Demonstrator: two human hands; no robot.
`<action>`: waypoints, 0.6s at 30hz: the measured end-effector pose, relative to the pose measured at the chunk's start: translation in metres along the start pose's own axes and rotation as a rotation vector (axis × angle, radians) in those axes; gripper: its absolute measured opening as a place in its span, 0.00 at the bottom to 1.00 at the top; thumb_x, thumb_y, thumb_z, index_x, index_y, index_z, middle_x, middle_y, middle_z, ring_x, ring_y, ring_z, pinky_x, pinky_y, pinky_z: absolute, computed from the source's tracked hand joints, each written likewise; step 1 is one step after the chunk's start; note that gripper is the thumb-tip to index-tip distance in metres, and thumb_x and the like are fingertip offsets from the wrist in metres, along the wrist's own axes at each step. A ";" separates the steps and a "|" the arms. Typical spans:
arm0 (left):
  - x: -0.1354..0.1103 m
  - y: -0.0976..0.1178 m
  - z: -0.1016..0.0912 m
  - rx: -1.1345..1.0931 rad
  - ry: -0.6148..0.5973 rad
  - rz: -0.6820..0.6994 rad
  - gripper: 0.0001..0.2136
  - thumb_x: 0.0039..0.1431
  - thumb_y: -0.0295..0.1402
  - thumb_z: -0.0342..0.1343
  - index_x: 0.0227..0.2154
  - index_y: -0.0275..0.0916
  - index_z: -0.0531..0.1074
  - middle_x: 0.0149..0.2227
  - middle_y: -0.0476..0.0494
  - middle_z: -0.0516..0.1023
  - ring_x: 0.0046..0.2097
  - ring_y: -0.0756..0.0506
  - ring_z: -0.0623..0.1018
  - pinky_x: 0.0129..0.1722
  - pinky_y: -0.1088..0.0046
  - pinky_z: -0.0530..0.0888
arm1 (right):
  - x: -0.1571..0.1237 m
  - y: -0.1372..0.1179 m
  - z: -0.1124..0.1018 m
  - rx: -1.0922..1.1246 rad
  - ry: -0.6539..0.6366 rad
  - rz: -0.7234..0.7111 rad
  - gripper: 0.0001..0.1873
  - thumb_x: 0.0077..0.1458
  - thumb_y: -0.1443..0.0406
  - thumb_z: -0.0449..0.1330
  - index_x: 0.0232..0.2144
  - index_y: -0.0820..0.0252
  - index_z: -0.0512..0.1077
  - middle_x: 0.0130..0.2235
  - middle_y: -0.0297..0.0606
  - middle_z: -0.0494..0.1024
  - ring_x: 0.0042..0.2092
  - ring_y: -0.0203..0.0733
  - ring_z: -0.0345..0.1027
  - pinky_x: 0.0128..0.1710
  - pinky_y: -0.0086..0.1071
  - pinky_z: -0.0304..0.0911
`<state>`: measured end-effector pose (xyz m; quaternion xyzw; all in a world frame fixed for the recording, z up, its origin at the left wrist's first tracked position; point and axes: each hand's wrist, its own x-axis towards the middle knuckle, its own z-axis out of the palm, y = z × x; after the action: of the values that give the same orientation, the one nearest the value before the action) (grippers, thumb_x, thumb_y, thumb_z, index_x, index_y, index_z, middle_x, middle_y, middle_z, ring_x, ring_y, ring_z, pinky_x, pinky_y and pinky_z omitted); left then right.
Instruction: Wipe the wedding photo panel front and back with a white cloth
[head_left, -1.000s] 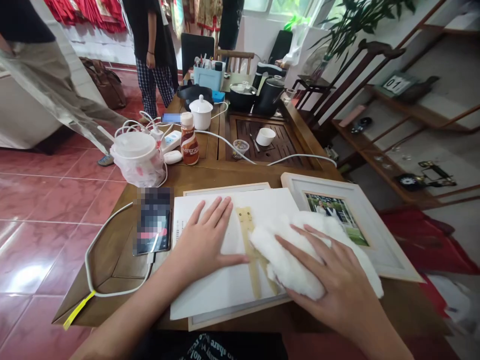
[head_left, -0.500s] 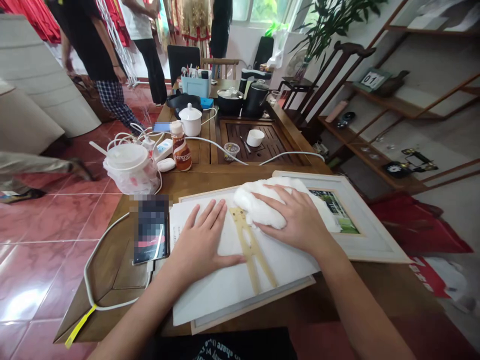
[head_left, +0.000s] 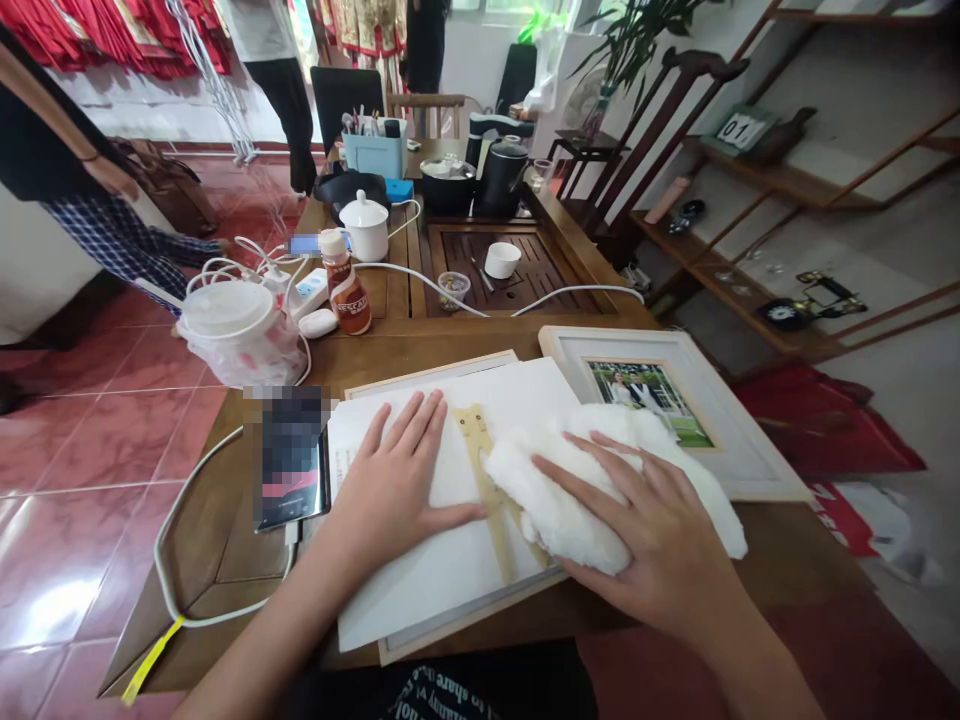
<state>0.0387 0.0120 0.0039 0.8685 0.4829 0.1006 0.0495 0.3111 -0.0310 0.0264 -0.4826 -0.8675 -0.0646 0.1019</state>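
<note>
Under the right hand (head_left: 645,525) — white fleece (head_left: 559,515)

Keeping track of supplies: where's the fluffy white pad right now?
In the head view, the fluffy white pad sits under the right hand, beside the tan cutout on the white paper.

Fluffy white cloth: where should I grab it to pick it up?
Probably pinch the fluffy white cloth by the soft end sticking out past the right hand, coming from the right side. The hand is pressing on the cloth's middle, so that end looks easiest to reach.
</note>
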 end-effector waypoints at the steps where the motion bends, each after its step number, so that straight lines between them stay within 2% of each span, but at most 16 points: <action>1: 0.000 0.000 -0.001 -0.001 -0.006 0.007 0.49 0.54 0.65 0.41 0.67 0.30 0.42 0.68 0.34 0.49 0.68 0.36 0.48 0.66 0.52 0.44 | 0.001 0.001 0.001 0.000 0.004 -0.001 0.38 0.51 0.48 0.59 0.63 0.43 0.56 0.62 0.39 0.60 0.59 0.62 0.55 0.52 0.52 0.54; 12: 0.000 -0.001 0.000 -0.008 0.019 0.030 0.48 0.54 0.65 0.42 0.67 0.33 0.42 0.68 0.35 0.50 0.68 0.35 0.48 0.65 0.51 0.46 | 0.071 0.013 0.016 0.007 0.055 0.078 0.35 0.54 0.47 0.57 0.62 0.41 0.57 0.61 0.38 0.62 0.58 0.60 0.56 0.53 0.53 0.53; 15: -0.001 -0.001 0.001 -0.007 0.024 0.001 0.48 0.54 0.65 0.42 0.67 0.34 0.42 0.67 0.34 0.50 0.68 0.35 0.49 0.65 0.51 0.46 | 0.068 0.009 0.016 0.020 0.070 0.078 0.35 0.53 0.48 0.59 0.62 0.41 0.58 0.62 0.37 0.62 0.58 0.60 0.55 0.53 0.52 0.52; 18: 0.000 0.000 0.000 -0.009 0.007 -0.013 0.49 0.53 0.66 0.42 0.67 0.32 0.42 0.68 0.34 0.49 0.68 0.35 0.49 0.65 0.51 0.47 | 0.050 0.003 0.013 0.018 0.065 0.069 0.36 0.52 0.48 0.59 0.62 0.41 0.58 0.61 0.37 0.62 0.59 0.59 0.56 0.53 0.52 0.53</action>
<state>0.0386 0.0118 0.0037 0.8648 0.4881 0.1056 0.0523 0.2860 0.0148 0.0256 -0.5090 -0.8471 -0.0687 0.1366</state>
